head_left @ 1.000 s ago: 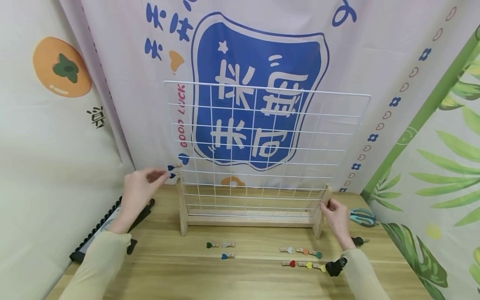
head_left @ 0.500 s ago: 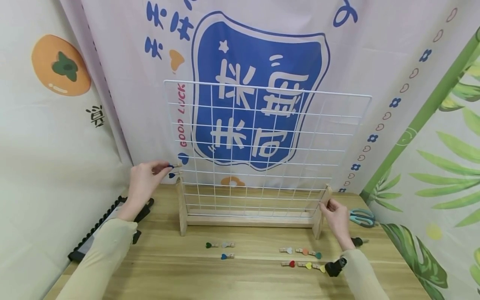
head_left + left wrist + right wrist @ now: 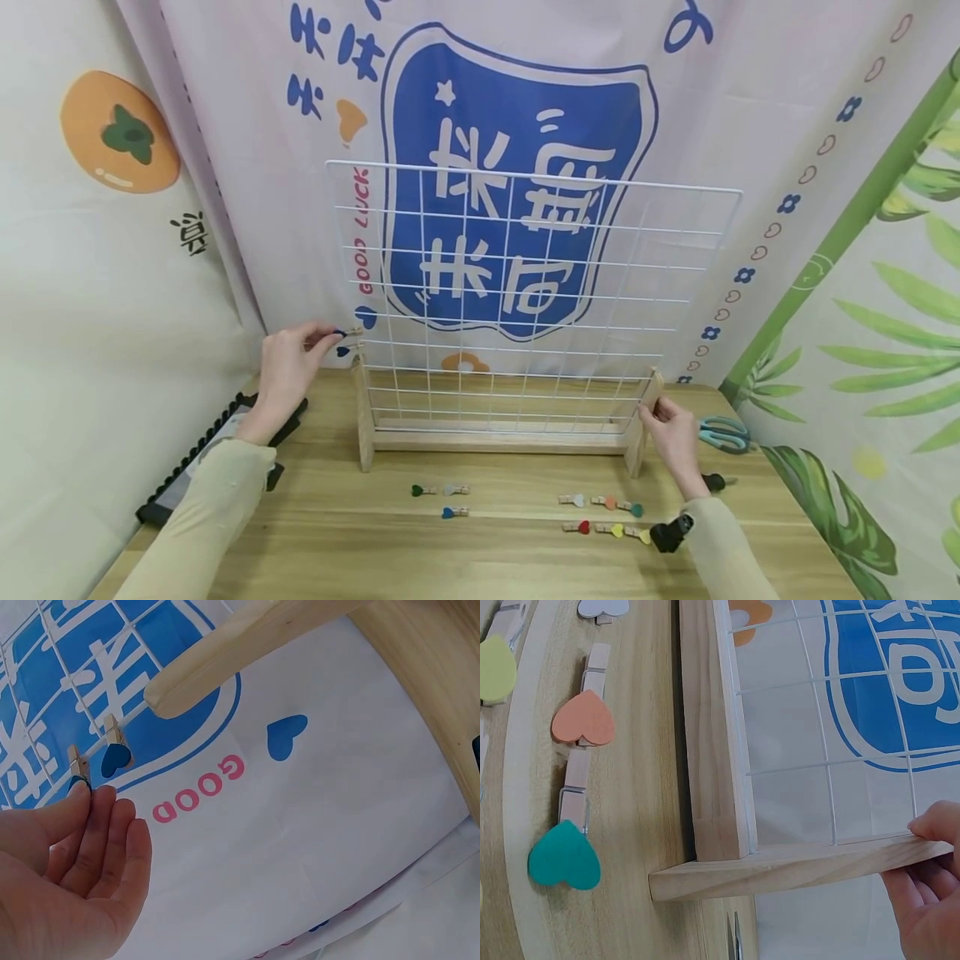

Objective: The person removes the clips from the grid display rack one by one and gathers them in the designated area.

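Observation:
A white wire grid (image 3: 510,250) stands upright in a wooden stand (image 3: 495,439). My left hand (image 3: 291,362) pinches the blue heart end of a small clothespin (image 3: 77,763) at the grid's left edge. Just below it in the head view, a second clothespin with a blue heart (image 3: 116,757) is clipped on the same edge. My right hand (image 3: 673,433) grips the stand's right wooden upright (image 3: 802,874) between thumb and fingers.
Heart clothespins lie in front of the stand: a green one (image 3: 418,491), a blue one (image 3: 450,512), a red one (image 3: 583,527) and several more. Scissors (image 3: 724,435) lie at the right, a black-edged object (image 3: 191,462) at the left. A printed curtain (image 3: 300,208) hangs behind.
My left hand has moved slightly up and right, from beside the two blue-heart clothespins onto the upper one, which it now pinches. The right hand stays on the upright.

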